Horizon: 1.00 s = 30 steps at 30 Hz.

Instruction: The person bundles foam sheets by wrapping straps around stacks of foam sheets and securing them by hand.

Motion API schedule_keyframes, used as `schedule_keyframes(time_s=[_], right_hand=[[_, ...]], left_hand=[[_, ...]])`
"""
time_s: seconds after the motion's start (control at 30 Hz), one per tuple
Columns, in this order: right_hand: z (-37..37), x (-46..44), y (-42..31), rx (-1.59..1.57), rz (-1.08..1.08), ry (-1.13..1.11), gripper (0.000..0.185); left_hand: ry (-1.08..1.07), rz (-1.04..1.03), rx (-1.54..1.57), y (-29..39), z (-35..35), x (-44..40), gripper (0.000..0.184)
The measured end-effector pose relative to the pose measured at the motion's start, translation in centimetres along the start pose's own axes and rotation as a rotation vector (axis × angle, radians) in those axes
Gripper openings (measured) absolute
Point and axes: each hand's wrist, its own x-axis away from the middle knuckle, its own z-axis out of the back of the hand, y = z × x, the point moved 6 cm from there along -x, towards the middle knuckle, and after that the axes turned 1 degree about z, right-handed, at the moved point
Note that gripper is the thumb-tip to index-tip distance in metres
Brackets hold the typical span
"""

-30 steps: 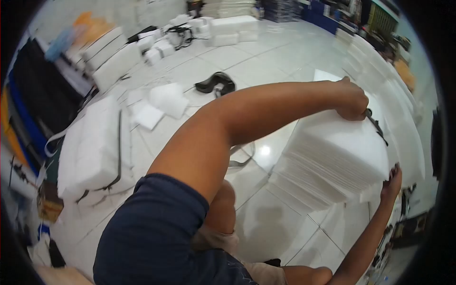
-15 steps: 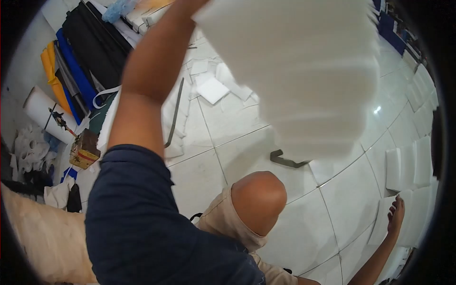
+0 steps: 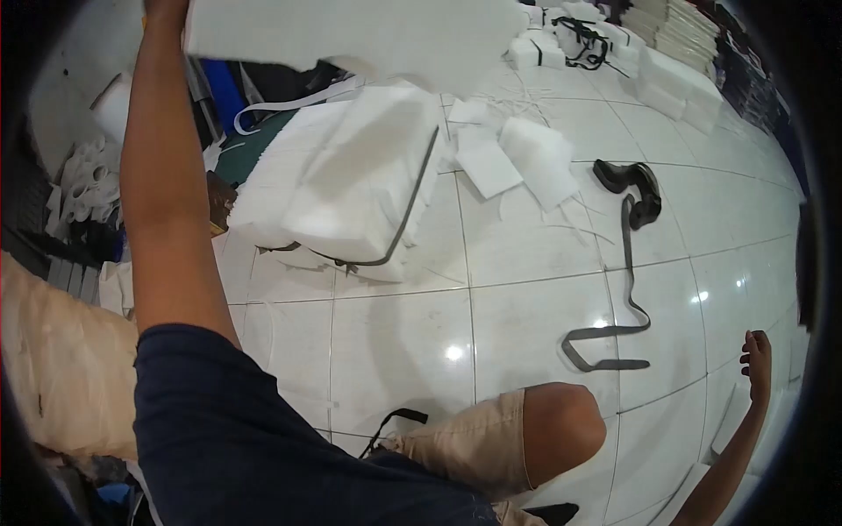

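My left hand (image 3: 167,10) is at the top edge with its arm stretched out, and most of its fingers are cut off. It grips a stack of thin white foam sheets (image 3: 351,31), which spans the top of the view. My right hand (image 3: 756,361) hangs at the right with loosely bent, parted fingers and holds nothing. White foam stacks (image 3: 728,421) lie below it, apart from the hand. Under the held sheets, a thick white foam bundle (image 3: 351,175) rests on the floor with a dark grey strap (image 3: 414,206) along its side.
A loose grey strap (image 3: 630,263) lies folded on the tiled floor, its far end beside a dark coil (image 3: 647,188). White foam pieces (image 3: 491,167) are scattered beyond my knee (image 3: 566,434). Strapped white bundles (image 3: 537,51) stand at the back. Cardboard (image 3: 66,368) is at the left.
The held foam sheets have moved up and left in the view. My right hand has come away from the white stacks. The view has shifted, showing the floor bundle and the whole loose strap.
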Motion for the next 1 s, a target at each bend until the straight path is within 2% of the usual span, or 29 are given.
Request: schedule_keyframes(time_s=[0.07,0.1,0.13,0.17,0.2,0.23,0.27,0.3,0.33,0.43,0.47,0.53,0.57,0.67,0.77,0.83,0.9,0.97,1.0], right_hand=[[-1.0,-0.4,-1.1,0.013,0.004,-0.007,0.030],[-1.4,-0.4,-1.3,0.021,0.003,-0.005,0.029],[-1.7,-0.4,-1.2,0.022,0.019,-0.003,0.028],[-2.1,-0.5,-0.8,0.014,0.010,0.004,0.028],[-2.6,-0.6,-0.3,0.027,0.000,-0.035,0.028],[-2.8,-0.6,0.1,0.046,-0.008,-0.070,0.028],[-3.0,-0.7,0.5,0.086,-0.036,-0.094,0.028],[-3.2,-0.7,1.1,0.109,-0.067,-0.091,0.028],[-3.3,-0.9,1.7,0.102,-0.077,-0.093,0.028],[-4.6,-1.0,3.0,0.099,-0.124,-0.116,0.028],[-4.7,-1.1,3.1,0.091,-0.142,-0.103,0.029],[-4.9,-1.8,4.5,0.139,-0.192,-0.170,0.029],[-5.4,-1.9,4.4,0.170,-0.214,-0.184,0.030],[-6.4,-3.1,3.8,0.210,-0.196,-0.180,0.031],[-7.0,-3.1,3.5,0.149,-0.157,-0.136,0.031],[-8.3,-3.0,3.0,0.142,-0.125,-0.185,0.032],[-9.4,-2.8,3.8,0.153,-0.118,-0.195,0.031],[-11.0,-2.7,4.7,0.250,-0.138,-0.282,0.030],[-11.6,-2.7,5.3,0.244,-0.129,-0.249,0.027]], left_hand=[[0.192,0.059,-0.056,-11.6,8.6,-3.6,0.043],[0.363,0.041,-0.335,-6.2,8.9,4.2,0.048],[0.361,0.033,-0.027,-10.3,11.3,4.6,0.047],[0.433,-0.026,-0.127,-11.3,13.2,7.2,0.035],[0.537,0.026,-0.256,-12.3,15.2,10.5,0.033],[0.601,-0.045,-0.227,-15.4,17.6,12.9,0.034],[0.708,0.150,-0.214,-16.3,18.9,16.8,0.038],[0.716,0.058,-0.321,-23.9,24.0,17.6,0.041],[0.755,0.170,-0.358,-28.1,26.1,20.6,0.041],[0.822,0.535,-0.618,-34.7,29.8,30.3,0.040],[0.819,0.549,-0.627,-34.8,29.4,31.6,0.040],[0.815,0.458,-0.017,-34.3,27.0,34.4,0.040],[0.734,0.509,-0.004,-32.7,25.9,34.1,0.036],[0.678,0.562,-0.062,-33.2,26.7,33.0,0.026],[0.681,0.640,0.129,-34.4,26.8,32.7,0.024],[0.689,0.655,0.380,-34.2,26.7,33.3,0.024],[0.683,0.686,0.283,-33.9,26.8,33.6,0.023],[0.657,0.717,0.473,-36.2,28.1,33.3,0.022],[0.654,0.717,0.471,-37.1,28.9,33.0,0.022]])
